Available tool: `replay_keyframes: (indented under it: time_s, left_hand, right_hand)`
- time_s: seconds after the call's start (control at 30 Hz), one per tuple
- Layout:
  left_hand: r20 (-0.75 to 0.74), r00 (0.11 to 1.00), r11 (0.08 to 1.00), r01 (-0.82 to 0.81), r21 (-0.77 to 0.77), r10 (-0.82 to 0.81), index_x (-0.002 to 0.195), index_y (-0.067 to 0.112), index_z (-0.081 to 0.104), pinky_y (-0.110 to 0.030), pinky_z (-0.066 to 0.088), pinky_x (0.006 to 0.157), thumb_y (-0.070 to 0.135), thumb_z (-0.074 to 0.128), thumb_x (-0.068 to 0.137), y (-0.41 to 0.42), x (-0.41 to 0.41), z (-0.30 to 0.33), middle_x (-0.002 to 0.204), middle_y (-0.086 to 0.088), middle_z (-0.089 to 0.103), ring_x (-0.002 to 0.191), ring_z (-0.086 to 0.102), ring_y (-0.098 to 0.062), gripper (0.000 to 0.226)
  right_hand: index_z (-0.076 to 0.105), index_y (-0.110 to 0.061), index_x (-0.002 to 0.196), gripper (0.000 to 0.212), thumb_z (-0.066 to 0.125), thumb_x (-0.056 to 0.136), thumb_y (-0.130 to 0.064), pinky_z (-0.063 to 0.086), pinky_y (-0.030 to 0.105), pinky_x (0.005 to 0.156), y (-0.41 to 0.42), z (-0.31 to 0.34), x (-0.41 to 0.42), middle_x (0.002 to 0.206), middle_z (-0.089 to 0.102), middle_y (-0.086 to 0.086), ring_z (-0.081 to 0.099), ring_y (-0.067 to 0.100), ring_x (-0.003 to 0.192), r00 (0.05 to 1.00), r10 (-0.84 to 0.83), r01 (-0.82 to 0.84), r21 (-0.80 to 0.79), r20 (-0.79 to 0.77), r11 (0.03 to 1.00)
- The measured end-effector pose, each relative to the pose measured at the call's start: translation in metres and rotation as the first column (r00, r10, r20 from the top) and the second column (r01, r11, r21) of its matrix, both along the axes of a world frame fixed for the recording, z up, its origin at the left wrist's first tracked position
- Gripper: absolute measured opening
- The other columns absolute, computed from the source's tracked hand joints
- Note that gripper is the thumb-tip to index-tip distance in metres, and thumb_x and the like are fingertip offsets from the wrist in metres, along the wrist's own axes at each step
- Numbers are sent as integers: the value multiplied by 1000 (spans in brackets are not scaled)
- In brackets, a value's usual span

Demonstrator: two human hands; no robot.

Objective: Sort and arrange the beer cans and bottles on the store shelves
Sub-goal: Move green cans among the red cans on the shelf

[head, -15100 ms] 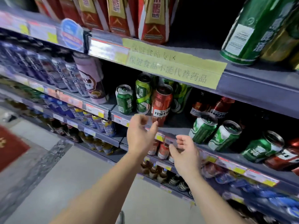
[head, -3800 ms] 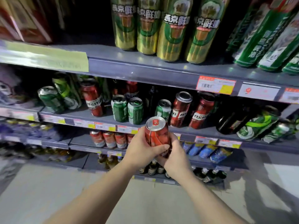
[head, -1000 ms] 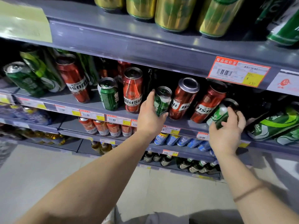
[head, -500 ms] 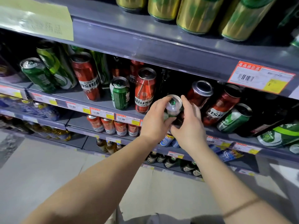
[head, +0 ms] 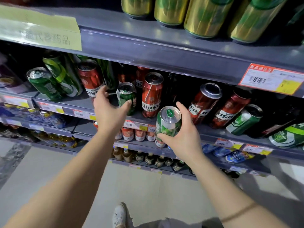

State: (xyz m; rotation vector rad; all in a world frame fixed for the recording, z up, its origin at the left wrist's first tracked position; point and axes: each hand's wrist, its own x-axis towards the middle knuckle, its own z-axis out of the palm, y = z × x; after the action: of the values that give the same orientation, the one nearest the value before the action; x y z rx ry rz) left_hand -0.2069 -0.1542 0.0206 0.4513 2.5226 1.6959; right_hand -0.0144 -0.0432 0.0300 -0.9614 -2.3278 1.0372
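Observation:
My right hand (head: 184, 137) grips a short green can (head: 167, 123) in front of the middle shelf's edge, clear of the shelf. My left hand (head: 109, 111) is spread open beside another short green can (head: 126, 97) standing on the middle shelf (head: 69, 102), thumb tip against its side. A tall red can (head: 152, 94) stands just right of that green can. Two more tall red cans (head: 204, 102) lean further right, then a green can (head: 245, 120). Left of my left hand stand a tall red can (head: 89, 78) and green cans (head: 44, 83).
Tall gold-green cans (head: 205, 15) line the top shelf. A yellow paper sign (head: 41, 30) and a red price tag (head: 269, 79) hang on its front edge. Small red cans (head: 139, 134) and dark bottles (head: 149, 159) fill the lower shelves. My white shoe (head: 119, 216) is on the tiled floor.
Both hands held the short green can at the shelf half a second ago. Now my right hand alone holds it, pulled off the shelf, and my left hand has moved left to another green can.

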Motion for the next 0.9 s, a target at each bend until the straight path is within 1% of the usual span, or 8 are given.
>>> replay_keyframes:
  time_s: [0.07, 0.17, 0.3, 0.4, 0.53, 0.67, 0.8, 0.9]
  left_hand:
    - [49, 998, 990, 36, -138, -30, 136, 17, 38, -35, 39, 104, 40, 87, 65, 11, -20, -6, 135, -3, 49, 127, 45, -20, 90]
    - [132, 986, 974, 126, -188, -102, 111, 20, 44, -31, 43, 80, 42, 87, 65, 28, -30, -22, 108, 5, 57, 106, 57, -21, 67]
    - [23, 991, 985, 130, -109, -129, 109, 24, 58, -22, 47, 78, 44, 83, 67, 22, -27, -31, 101, 11, 67, 96, 63, -9, 53]
    - [-12, 996, 996, 83, 22, -83, 116, 29, 57, -15, 44, 79, 51, 81, 64, 1, -4, -30, 103, 20, 63, 96, 60, 1, 61]
    - [-23, 990, 990, 140, -15, -140, 115, 34, 57, -14, 40, 74, 58, 79, 60, -20, 42, -30, 102, 31, 61, 94, 56, 12, 64]
    - [39, 937, 937, 349, -22, -348, 112, 33, 61, -27, 49, 83, 42, 85, 62, -9, 81, -31, 104, 17, 66, 97, 62, -1, 56]
    - [33, 885, 886, 464, 18, -464, 115, 28, 62, -2, 41, 73, 33, 88, 64, 21, 113, -25, 102, 19, 68, 93, 61, 9, 57]
    - [38, 858, 857, 509, 76, -512, 117, 28, 61, -1, 40, 72, 32, 88, 64, 42, 132, -20, 101, 27, 66, 93, 61, 9, 59]
  right_hand:
    - [18, -55, 137, 106, 87, 59, -36, 37, 23, 80, 2, 0, 3, 134, 48, -22, 45, 1, 114, 1000, -24, 24, -21, 6, 999]
    - [30, -46, 136, 96, 87, 60, -32, 36, 20, 82, 6, -3, 10, 131, 50, -21, 46, 1, 115, 999, -51, 51, -12, 10, 999]
    - [40, -42, 126, 82, 85, 59, -27, 33, 5, 79, 14, -7, 27, 123, 50, -21, 46, -11, 108, 992, -118, 117, -29, -41, 993]
    - [41, -45, 123, 80, 86, 59, -26, 30, -2, 84, 22, -9, 43, 121, 45, -21, 39, -20, 106, 976, -203, 200, -49, -82, 979]
    - [44, -38, 125, 80, 86, 58, -28, 37, 11, 86, 38, -13, 67, 122, 51, -22, 46, -7, 108, 939, -328, 323, -60, -103, 944]
    - [42, -42, 127, 81, 85, 59, -34, 41, 24, 85, 55, -11, 91, 123, 54, -21, 50, 4, 110, 884, -461, 457, -61, -81, 887]
    - [39, -35, 137, 87, 84, 63, -32, 41, 27, 88, 80, -8, 115, 130, 53, -12, 50, 13, 119, 788, -611, 607, -67, -83, 792]
    - [39, -28, 139, 87, 85, 65, -32, 45, 28, 89, 101, -6, 127, 131, 55, -7, 53, 15, 118, 746, -661, 655, -90, -75, 750]
